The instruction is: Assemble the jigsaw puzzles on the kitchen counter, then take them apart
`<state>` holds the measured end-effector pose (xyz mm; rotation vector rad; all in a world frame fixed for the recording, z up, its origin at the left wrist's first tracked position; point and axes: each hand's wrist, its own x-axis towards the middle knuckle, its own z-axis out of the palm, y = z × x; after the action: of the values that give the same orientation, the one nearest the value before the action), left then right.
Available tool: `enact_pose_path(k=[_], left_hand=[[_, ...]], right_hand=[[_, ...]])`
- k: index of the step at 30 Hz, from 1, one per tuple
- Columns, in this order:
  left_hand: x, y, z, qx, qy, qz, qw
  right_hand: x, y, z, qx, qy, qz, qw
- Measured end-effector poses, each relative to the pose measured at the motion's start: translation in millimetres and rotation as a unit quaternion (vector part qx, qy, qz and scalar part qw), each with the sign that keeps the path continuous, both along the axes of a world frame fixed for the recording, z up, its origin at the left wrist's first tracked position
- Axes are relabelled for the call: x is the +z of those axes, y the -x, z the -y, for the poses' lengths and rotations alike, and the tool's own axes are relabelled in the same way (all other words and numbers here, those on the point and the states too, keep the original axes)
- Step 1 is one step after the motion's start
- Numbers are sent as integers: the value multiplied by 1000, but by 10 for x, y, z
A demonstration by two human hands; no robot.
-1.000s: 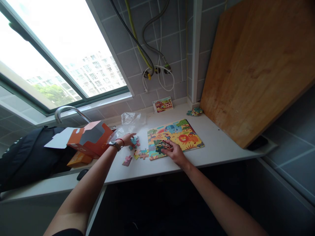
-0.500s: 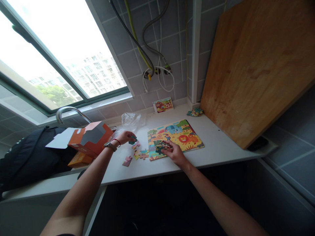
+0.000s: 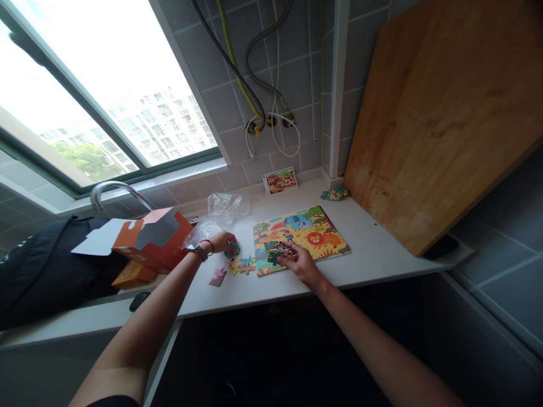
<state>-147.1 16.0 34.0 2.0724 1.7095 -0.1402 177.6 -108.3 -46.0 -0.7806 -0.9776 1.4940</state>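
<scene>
My left hand [image 3: 224, 243], with a watch and a red band at its wrist, is closed on a teal puzzle piece [image 3: 232, 249] low over the counter. Just below it lie loose pieces [image 3: 246, 264] in yellow, blue and tan, and a pink piece [image 3: 218, 276] lies apart from them. My right hand [image 3: 303, 265] holds a bunch of dark green puzzle pieces [image 3: 275, 252] above the lower left part of a colourful animal puzzle board [image 3: 324, 237], which shows an elephant and lions.
An orange box [image 3: 163, 240] and a black bag [image 3: 63, 265] are at the left, near the faucet [image 3: 121, 185]. Behind lie clear plastic [image 3: 224, 206], a picture card [image 3: 280, 181] and a pile of pieces [image 3: 335, 193]. A wooden board [image 3: 436, 113] leans at the right.
My left hand has moved slightly right and down with the teal piece, now covering the spot where a pink piece showed. My right hand has hardly moved.
</scene>
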Motion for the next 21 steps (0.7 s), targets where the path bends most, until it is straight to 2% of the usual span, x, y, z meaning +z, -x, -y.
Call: enact_pose_path(k=[9,16,21], left_hand=[[20,-31,50,-14,12,-23,1000],[44,-43,47,6,-3,-44,999],[74,-73,51,17,-31,-21,999]], right_hand=[[34,-7,4,2,-15,4,1000],[38,-8,3,2,-10,2,1000],[40,-11,5,4,-4,-4,1000]])
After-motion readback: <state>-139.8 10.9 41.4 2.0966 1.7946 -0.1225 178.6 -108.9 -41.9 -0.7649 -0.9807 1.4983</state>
